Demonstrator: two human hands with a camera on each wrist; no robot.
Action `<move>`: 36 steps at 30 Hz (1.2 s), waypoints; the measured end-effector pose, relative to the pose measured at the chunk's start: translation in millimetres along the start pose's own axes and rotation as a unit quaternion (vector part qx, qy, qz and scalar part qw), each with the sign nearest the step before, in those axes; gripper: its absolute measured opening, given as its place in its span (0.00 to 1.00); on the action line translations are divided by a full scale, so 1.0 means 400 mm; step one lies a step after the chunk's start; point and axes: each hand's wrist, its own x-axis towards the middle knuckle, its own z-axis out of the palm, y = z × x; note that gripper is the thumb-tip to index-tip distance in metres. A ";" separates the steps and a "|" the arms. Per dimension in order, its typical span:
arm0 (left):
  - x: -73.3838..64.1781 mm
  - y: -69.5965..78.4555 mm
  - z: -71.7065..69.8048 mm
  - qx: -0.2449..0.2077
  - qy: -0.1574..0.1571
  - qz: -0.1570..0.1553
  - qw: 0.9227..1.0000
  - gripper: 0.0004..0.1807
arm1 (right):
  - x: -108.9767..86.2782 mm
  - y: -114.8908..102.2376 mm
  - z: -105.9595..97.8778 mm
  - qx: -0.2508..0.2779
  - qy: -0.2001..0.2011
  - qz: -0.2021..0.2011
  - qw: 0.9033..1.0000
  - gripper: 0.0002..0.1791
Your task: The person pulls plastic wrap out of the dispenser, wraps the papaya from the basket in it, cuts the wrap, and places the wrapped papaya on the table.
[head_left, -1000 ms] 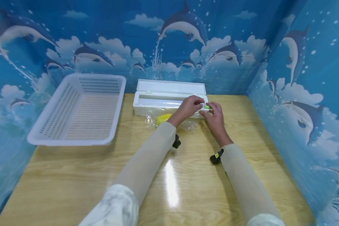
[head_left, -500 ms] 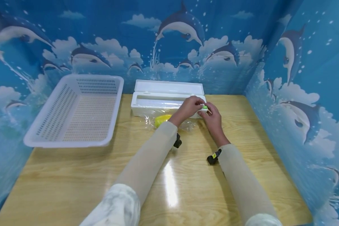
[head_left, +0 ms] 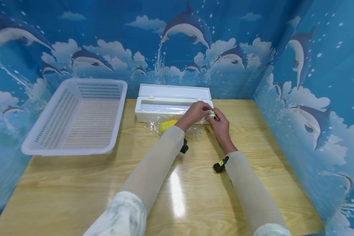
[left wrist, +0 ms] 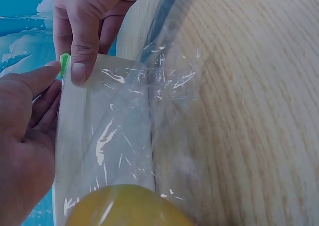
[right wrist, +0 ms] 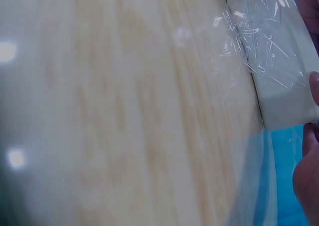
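A long white cling film box [head_left: 141,115] stands at the back of the table with its lid [head_left: 174,91] raised. My left hand [head_left: 194,114] reaches across to the box's right end and pinches a small green slide cutter [left wrist: 64,65] at the top edge. My right hand [head_left: 221,126] grips that same end, its thumb [left wrist: 82,69] pressed on the front face. Clear cling film [left wrist: 174,81] hangs over the front and crumples on the table. Under it, in front of the box, lies a smooth yellow rounded thing [head_left: 167,126], partly hidden by my left forearm.
To the left is a white plastic basket [head_left: 73,152] with slotted sides. Wood-grain table [head_left: 200,196] stretches in front of the box. A blue dolphin-print curtain [head_left: 121,49] hangs close behind and along the right side.
The head view has shifted slightly, so everything sits a little further left. Both hands stay at the box's right end, with only small finger movements around the green slide cutter.
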 end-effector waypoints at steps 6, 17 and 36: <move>0.009 0.008 -0.005 0.019 -0.018 -0.012 1.000 0.13 | 0.003 -0.006 0.003 0.007 0.011 0.001 1.000 0.27; 0.014 0.001 -0.004 0.025 -0.017 -0.015 0.999 0.12 | 0.001 -0.007 0.004 -0.007 0.013 -0.008 1.000 0.29; 0.008 0.008 -0.017 0.082 -0.025 -0.001 0.996 0.11 | 0.000 -0.002 -0.001 0.001 0.010 -0.013 1.000 0.30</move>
